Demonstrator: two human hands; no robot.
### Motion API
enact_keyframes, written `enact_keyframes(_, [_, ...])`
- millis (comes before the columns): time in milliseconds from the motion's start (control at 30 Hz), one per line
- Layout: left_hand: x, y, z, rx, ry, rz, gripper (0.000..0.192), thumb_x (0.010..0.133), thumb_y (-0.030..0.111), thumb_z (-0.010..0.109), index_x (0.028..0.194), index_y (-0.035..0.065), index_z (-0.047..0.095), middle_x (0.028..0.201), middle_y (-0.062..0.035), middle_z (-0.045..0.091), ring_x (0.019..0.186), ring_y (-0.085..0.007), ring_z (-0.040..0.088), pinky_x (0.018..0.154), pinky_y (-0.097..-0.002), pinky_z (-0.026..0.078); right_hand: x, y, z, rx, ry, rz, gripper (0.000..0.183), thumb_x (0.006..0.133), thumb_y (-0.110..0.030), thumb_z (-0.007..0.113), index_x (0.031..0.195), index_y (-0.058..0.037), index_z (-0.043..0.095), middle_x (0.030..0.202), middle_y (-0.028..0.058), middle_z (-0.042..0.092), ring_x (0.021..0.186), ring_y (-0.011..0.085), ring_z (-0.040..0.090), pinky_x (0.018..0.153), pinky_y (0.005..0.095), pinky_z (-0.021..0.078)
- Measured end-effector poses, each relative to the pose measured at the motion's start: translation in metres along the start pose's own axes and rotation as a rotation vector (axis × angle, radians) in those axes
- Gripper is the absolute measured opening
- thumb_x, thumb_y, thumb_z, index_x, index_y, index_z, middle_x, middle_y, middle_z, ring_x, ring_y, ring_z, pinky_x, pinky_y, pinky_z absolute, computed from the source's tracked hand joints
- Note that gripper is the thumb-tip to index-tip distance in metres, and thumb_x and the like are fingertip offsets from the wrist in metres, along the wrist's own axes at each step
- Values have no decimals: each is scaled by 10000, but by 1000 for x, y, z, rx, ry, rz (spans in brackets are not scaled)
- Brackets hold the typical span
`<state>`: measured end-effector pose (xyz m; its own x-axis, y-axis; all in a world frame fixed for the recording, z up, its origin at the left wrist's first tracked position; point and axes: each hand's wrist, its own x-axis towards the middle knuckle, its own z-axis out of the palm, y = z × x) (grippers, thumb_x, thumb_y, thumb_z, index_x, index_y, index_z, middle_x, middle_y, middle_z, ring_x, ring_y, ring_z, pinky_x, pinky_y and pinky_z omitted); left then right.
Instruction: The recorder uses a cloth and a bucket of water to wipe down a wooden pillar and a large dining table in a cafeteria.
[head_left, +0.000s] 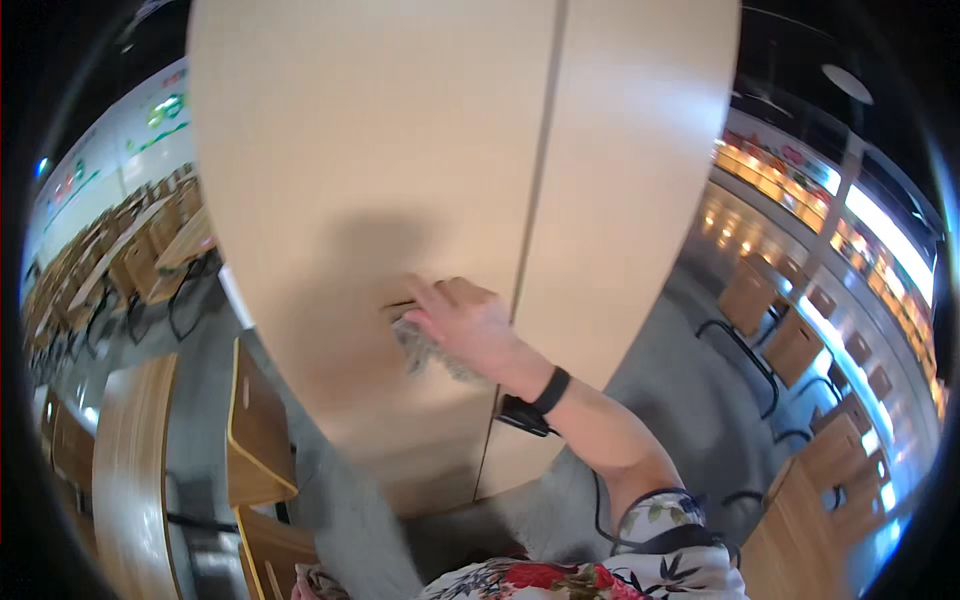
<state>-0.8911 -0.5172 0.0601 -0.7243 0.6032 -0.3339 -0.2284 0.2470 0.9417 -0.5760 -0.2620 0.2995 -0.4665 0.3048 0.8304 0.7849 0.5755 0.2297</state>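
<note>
My right hand (465, 319) is closed around a crumpled grey cloth (420, 349), which rests against the front of a pale wood-panelled pillar (375, 135). By the fingertips runs a short thin dark line, too blurred to name. A black band (553, 390) circles the wrist, with a small black device (523, 416) and a cable under it. My left hand is out of view; at the bottom edge a cut-off pink and dark bundle (322, 583), perhaps fabric, shows beside my floral shirt (570, 581).
A dark vertical seam (541, 165) divides the pillar's face. Left of it stand a wooden table (135, 465) and a wooden chair (259, 435), with rows of seating behind. Along the right are more chairs (750, 296), a long table (806, 525) and a lit counter (780, 184).
</note>
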Motion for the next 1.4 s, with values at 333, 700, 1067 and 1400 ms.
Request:
enact_keyframes(333, [28,21,51,7,-221,203,206,839,198,550,758,22,621,625,-3,538,474,-80,420,431,-204,360,25,-19,-17,283,-382,64,237,795,-279,533,756,-46,533,715,132,583,689,290,579,626,356,465])
enact_keyframes(700, [34,40,102,-39,-403,204,207,844,195,539,773,19,620,632,-8,542,476,-80,423,432,-203,363,208,75,-100,-310,695,57,158,756,-230,551,846,-104,584,975,142,519,923,294,441,775,384,351])
enact_keyframes(1067, [29,43,77,-54,-330,124,208,850,193,527,788,16,619,638,-13,546,478,-81,427,433,-202,366,-80,-30,78,39,-224,-695,298,812,-189,408,1095,-140,488,1199,15,447,1177,276,345,1000,439,242])
enact_keyframes(1400, [-15,47,10,-74,-31,34,210,855,190,517,802,13,617,645,-17,549,480,-81,431,434,-201,369,68,113,-87,-599,225,-50,68,690,-178,537,746,-142,549,808,12,542,895,188,511,754,393,412])
